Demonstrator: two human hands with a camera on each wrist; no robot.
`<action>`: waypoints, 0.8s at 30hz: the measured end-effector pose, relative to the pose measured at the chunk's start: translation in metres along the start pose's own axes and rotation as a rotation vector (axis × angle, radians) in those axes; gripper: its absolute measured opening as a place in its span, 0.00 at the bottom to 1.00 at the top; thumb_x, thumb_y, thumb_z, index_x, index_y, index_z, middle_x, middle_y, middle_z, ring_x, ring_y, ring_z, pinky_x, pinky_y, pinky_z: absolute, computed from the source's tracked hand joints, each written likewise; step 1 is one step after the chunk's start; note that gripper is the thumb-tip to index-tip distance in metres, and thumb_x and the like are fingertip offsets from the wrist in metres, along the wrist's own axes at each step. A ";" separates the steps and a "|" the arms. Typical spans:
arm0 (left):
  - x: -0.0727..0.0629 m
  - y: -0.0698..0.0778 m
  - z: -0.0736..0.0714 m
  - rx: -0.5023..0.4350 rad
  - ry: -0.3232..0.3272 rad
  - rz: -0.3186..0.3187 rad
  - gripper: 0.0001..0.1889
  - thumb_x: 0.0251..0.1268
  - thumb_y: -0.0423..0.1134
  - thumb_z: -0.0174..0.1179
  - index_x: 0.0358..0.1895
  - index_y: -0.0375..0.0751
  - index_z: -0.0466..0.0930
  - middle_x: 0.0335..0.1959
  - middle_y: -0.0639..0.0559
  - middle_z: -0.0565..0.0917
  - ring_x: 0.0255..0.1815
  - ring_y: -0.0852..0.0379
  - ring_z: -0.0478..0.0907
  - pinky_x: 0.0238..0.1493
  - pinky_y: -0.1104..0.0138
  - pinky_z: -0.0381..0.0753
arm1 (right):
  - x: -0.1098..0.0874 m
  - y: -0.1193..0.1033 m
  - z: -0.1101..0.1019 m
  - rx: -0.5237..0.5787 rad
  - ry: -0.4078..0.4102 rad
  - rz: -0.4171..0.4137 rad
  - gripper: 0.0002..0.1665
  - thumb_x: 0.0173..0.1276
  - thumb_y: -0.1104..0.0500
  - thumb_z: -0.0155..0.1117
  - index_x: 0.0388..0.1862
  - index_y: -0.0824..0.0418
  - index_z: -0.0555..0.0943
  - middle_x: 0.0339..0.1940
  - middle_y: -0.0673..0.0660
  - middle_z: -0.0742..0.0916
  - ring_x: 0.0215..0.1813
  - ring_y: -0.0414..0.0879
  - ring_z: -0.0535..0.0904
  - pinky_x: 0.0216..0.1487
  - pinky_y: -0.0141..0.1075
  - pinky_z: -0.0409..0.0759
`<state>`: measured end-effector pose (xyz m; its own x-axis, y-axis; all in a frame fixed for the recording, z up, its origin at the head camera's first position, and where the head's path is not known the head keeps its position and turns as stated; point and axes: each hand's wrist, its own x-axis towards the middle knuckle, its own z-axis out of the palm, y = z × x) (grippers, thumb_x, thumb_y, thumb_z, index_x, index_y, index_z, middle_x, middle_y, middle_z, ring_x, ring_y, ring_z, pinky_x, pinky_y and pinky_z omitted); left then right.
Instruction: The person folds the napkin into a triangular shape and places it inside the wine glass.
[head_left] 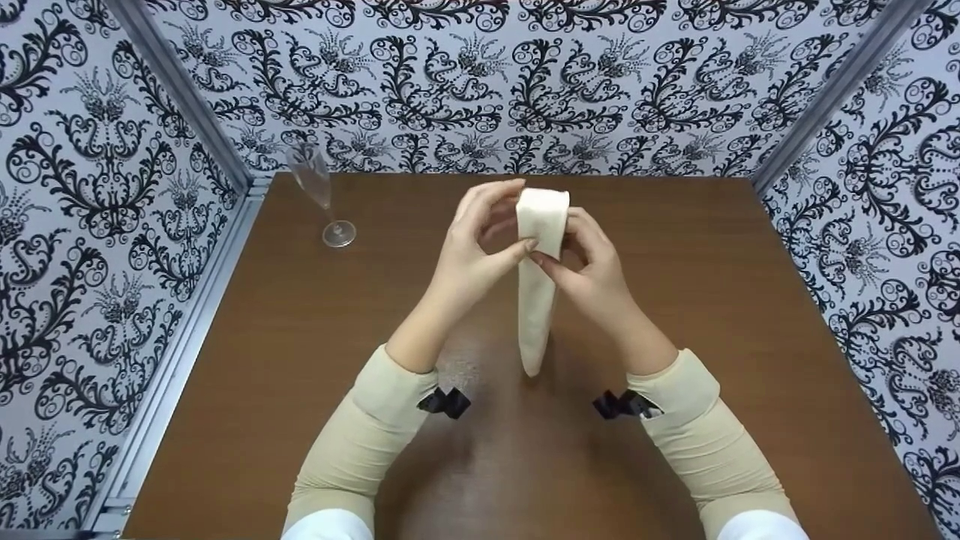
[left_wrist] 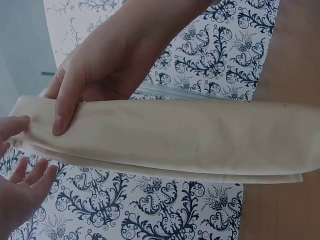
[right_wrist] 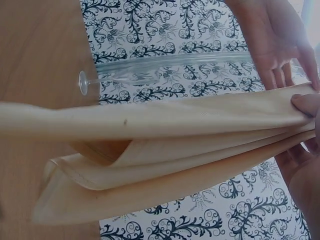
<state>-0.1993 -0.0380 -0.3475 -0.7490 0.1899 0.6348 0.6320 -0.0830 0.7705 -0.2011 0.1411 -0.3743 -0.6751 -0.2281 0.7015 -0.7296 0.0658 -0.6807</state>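
A cream cloth napkin (head_left: 536,307), folded into a long narrow strip, hangs upright between both hands in the head view. My right hand (head_left: 596,262) pinches its upper part, thumb in front and fingers behind. My left hand (head_left: 476,251) touches the napkin's left side with its thumb tip. In the left wrist view, the left hand's fingers (left_wrist: 37,180) are spread and apart from the cloth. Several loose layers of the napkin (right_wrist: 165,117) fan out in the right wrist view, with the right thumb (right_wrist: 305,104) pressing near one end.
A clear champagne flute (head_left: 339,233) stands at the back left of the brown table (head_left: 300,352). Patterned black-and-white walls (head_left: 465,82) and metal frame bars (head_left: 176,97) enclose the table's back and sides.
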 end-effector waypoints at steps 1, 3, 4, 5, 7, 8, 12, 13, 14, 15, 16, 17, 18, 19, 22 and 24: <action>0.000 0.000 -0.001 0.009 -0.008 -0.015 0.32 0.56 0.26 0.68 0.66 0.34 0.70 0.58 0.44 0.73 0.56 0.55 0.77 0.59 0.59 0.75 | 0.000 0.000 0.000 0.001 -0.001 0.000 0.17 0.58 0.76 0.68 0.47 0.72 0.77 0.52 0.59 0.79 0.46 0.51 0.79 0.48 0.43 0.81; -0.001 -0.001 -0.002 0.018 -0.018 -0.037 0.32 0.57 0.26 0.68 0.67 0.34 0.69 0.57 0.44 0.76 0.55 0.55 0.78 0.58 0.59 0.76 | 0.000 0.000 0.000 0.004 -0.006 0.003 0.19 0.58 0.76 0.68 0.48 0.72 0.77 0.51 0.59 0.79 0.46 0.51 0.79 0.48 0.42 0.80; -0.001 -0.001 -0.002 0.024 -0.017 -0.046 0.32 0.57 0.26 0.68 0.67 0.34 0.70 0.56 0.44 0.78 0.54 0.55 0.78 0.57 0.60 0.76 | -0.001 0.000 0.000 0.002 -0.009 0.007 0.19 0.58 0.76 0.68 0.49 0.72 0.77 0.51 0.59 0.79 0.46 0.51 0.79 0.48 0.41 0.80; -0.001 -0.001 -0.002 0.024 -0.014 -0.051 0.31 0.57 0.26 0.67 0.66 0.34 0.71 0.55 0.43 0.79 0.53 0.55 0.79 0.56 0.60 0.77 | -0.001 0.000 0.000 0.003 -0.011 0.014 0.20 0.58 0.76 0.68 0.50 0.72 0.76 0.51 0.59 0.79 0.46 0.51 0.79 0.48 0.40 0.80; -0.002 -0.001 -0.001 0.009 0.000 -0.063 0.29 0.57 0.25 0.67 0.64 0.34 0.72 0.53 0.43 0.80 0.52 0.54 0.80 0.54 0.61 0.79 | -0.002 0.000 0.000 -0.002 -0.011 0.035 0.22 0.58 0.75 0.69 0.51 0.71 0.76 0.51 0.59 0.79 0.47 0.51 0.79 0.48 0.40 0.80; -0.002 -0.001 0.000 -0.001 0.008 -0.063 0.29 0.57 0.24 0.67 0.63 0.33 0.73 0.52 0.42 0.81 0.52 0.53 0.80 0.53 0.61 0.79 | -0.002 0.000 0.000 -0.008 -0.008 0.052 0.23 0.58 0.75 0.69 0.52 0.71 0.75 0.51 0.58 0.79 0.47 0.51 0.79 0.49 0.40 0.80; -0.003 0.000 0.001 -0.011 0.048 -0.055 0.26 0.55 0.22 0.67 0.60 0.31 0.75 0.50 0.41 0.82 0.49 0.52 0.81 0.51 0.61 0.80 | -0.007 0.000 0.001 -0.022 0.008 0.122 0.29 0.59 0.73 0.69 0.56 0.71 0.68 0.52 0.59 0.79 0.48 0.50 0.80 0.51 0.40 0.79; -0.003 0.000 0.001 -0.010 0.061 -0.050 0.26 0.55 0.22 0.67 0.60 0.31 0.75 0.49 0.41 0.82 0.48 0.52 0.82 0.51 0.61 0.80 | -0.008 0.000 0.001 -0.021 0.014 0.138 0.30 0.59 0.74 0.69 0.57 0.71 0.66 0.52 0.60 0.80 0.49 0.51 0.80 0.52 0.40 0.79; -0.003 0.000 0.001 -0.004 0.076 -0.041 0.26 0.55 0.22 0.67 0.59 0.31 0.75 0.49 0.40 0.82 0.47 0.51 0.82 0.50 0.61 0.81 | -0.009 0.001 0.001 -0.021 0.020 0.151 0.31 0.59 0.74 0.69 0.58 0.71 0.64 0.52 0.60 0.80 0.49 0.51 0.80 0.53 0.41 0.78; -0.003 0.001 0.001 0.001 0.092 -0.033 0.25 0.55 0.22 0.67 0.59 0.31 0.75 0.49 0.40 0.82 0.47 0.51 0.82 0.50 0.61 0.81 | -0.011 0.001 0.001 -0.022 0.023 0.158 0.33 0.58 0.74 0.68 0.58 0.71 0.63 0.53 0.61 0.80 0.50 0.51 0.80 0.53 0.41 0.78; -0.003 0.001 0.000 0.008 0.109 -0.025 0.25 0.54 0.21 0.67 0.58 0.30 0.75 0.49 0.40 0.82 0.47 0.51 0.82 0.50 0.61 0.81 | -0.012 0.002 0.002 -0.028 0.027 0.163 0.33 0.58 0.74 0.69 0.59 0.70 0.62 0.53 0.62 0.80 0.50 0.52 0.80 0.54 0.42 0.78; -0.003 0.002 0.000 0.013 0.126 -0.016 0.25 0.54 0.21 0.67 0.58 0.30 0.75 0.49 0.40 0.82 0.47 0.51 0.82 0.50 0.60 0.81 | -0.013 0.003 0.002 -0.039 0.032 0.163 0.34 0.58 0.74 0.69 0.59 0.70 0.62 0.53 0.62 0.81 0.50 0.52 0.80 0.54 0.42 0.77; -0.002 0.003 -0.001 0.018 0.143 -0.006 0.25 0.54 0.21 0.67 0.58 0.30 0.75 0.49 0.40 0.82 0.46 0.51 0.82 0.50 0.60 0.81 | -0.014 0.004 0.002 -0.051 0.038 0.164 0.34 0.58 0.74 0.69 0.60 0.70 0.62 0.53 0.62 0.81 0.50 0.52 0.80 0.55 0.42 0.77; -0.002 0.004 -0.001 0.021 0.160 0.000 0.25 0.54 0.21 0.67 0.57 0.30 0.75 0.48 0.40 0.82 0.46 0.51 0.82 0.50 0.60 0.81 | -0.015 0.005 0.002 -0.072 0.046 0.165 0.34 0.58 0.74 0.70 0.60 0.70 0.64 0.53 0.61 0.81 0.50 0.52 0.80 0.55 0.42 0.77; -0.001 0.006 -0.002 0.021 0.199 0.024 0.24 0.53 0.21 0.68 0.56 0.29 0.75 0.47 0.40 0.82 0.45 0.51 0.82 0.50 0.59 0.81 | -0.018 0.007 0.004 -0.178 0.087 0.169 0.33 0.57 0.70 0.73 0.60 0.68 0.69 0.49 0.58 0.81 0.48 0.50 0.79 0.52 0.40 0.78; -0.001 0.008 -0.003 0.015 0.218 0.034 0.24 0.52 0.21 0.68 0.55 0.29 0.75 0.46 0.40 0.82 0.45 0.51 0.81 0.50 0.59 0.81 | -0.019 0.008 0.005 -0.232 0.121 0.188 0.32 0.57 0.67 0.74 0.59 0.65 0.72 0.43 0.57 0.81 0.43 0.48 0.78 0.46 0.36 0.77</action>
<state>-0.1940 -0.0415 -0.3424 -0.7513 -0.0292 0.6593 0.6595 -0.0711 0.7483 -0.1941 0.1414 -0.3941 -0.7984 -0.0751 0.5974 -0.5869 0.3184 -0.7444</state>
